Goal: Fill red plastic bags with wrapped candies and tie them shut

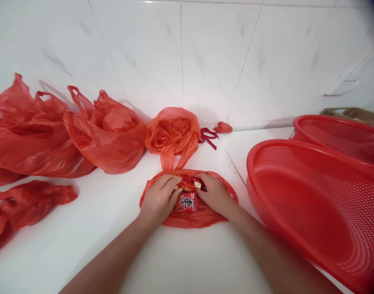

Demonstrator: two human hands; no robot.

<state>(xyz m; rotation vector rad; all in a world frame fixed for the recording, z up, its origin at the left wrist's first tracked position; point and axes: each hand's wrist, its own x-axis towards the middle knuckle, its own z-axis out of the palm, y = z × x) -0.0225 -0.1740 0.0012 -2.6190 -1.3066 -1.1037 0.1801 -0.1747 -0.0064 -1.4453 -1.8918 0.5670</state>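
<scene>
A red plastic bag (195, 220) lies spread on the white surface, its mouth toward me. Inside it are several small red packets, among them a flat packet (186, 202) with a large black character. My left hand (159, 198) reaches in from the left, fingers curled on a red packet with gold marks (187, 187). From the right, my right hand (213, 192) closes its fingers on a small red-and-gold wrapped packet (198, 185). Some fingertips are hidden in the bag's contents.
Filled red bags (113, 134) stand along the tiled wall at left, with a crumpled red bag (36, 200) nearer. Behind my hands sits an open red bag (173, 132); a dark red ribbon (209, 135) lies beside it. Two red mesh baskets (257, 179) occupy the right.
</scene>
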